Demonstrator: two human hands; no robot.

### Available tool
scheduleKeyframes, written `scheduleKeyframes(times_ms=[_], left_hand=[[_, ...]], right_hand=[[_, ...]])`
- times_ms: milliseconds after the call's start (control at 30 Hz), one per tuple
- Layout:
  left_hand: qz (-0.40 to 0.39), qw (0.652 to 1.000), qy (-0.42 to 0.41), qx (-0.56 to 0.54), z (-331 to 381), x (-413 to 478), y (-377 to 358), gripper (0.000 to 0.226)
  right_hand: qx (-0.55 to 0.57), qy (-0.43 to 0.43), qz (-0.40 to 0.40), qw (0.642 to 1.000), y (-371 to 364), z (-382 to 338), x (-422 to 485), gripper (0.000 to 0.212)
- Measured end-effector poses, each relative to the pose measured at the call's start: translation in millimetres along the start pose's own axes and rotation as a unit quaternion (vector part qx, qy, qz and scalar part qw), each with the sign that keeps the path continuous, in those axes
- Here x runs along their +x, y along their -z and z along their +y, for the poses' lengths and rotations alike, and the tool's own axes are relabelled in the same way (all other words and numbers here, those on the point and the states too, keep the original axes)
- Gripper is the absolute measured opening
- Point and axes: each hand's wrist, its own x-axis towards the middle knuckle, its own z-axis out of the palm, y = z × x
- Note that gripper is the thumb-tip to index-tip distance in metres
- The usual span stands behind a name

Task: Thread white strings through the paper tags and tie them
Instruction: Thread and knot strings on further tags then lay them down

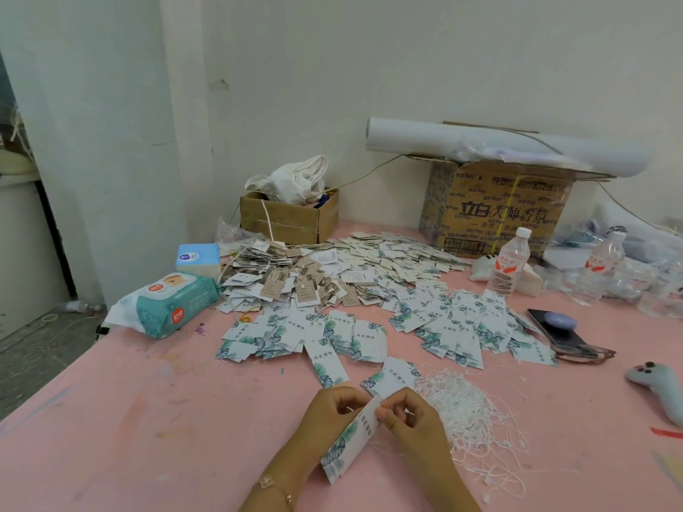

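The left hand (329, 412) and right hand (410, 419) both pinch the top end of one leaf-printed tag (351, 441), held above the pink table (148, 419). The white strings (465, 415) lie tangled just beside; pulling one may drag others, I think, or its end may miss the hole.

Soft, even indoor light; faint shadows; wide-angle bending at the edges; slightly blurred throughout.
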Motion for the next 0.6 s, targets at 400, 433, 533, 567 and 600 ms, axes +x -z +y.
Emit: scheduleKeyframes(times_ms=[400,433,533,567,600], left_hand=[[0.192,0.943,0.026,-0.271,-8,-3,9,0.012],[0.205,0.93,0.023,-0.304,-9,-3,10,0.013],[0.201,0.911,0.033,-0.358,-9,-3,10,0.014],[0.203,0.906,0.037,-0.37,-9,-3,10,0.015],[0.205,0.903,0.038,-0.377,-9,-3,11,0.015]], right_hand=[[-0.025,-0.029,0.065,0.997,-5,1,-1,0.024],[-0.034,-0.025,0.072,0.997,-6,0,-1,0.027],[-0.05,-0.014,0.076,0.996,-8,-4,-4,0.032],[-0.041,-0.015,0.077,0.996,-8,-5,-5,0.03],[-0.023,-0.019,0.08,0.996,-7,-6,-5,0.028]])
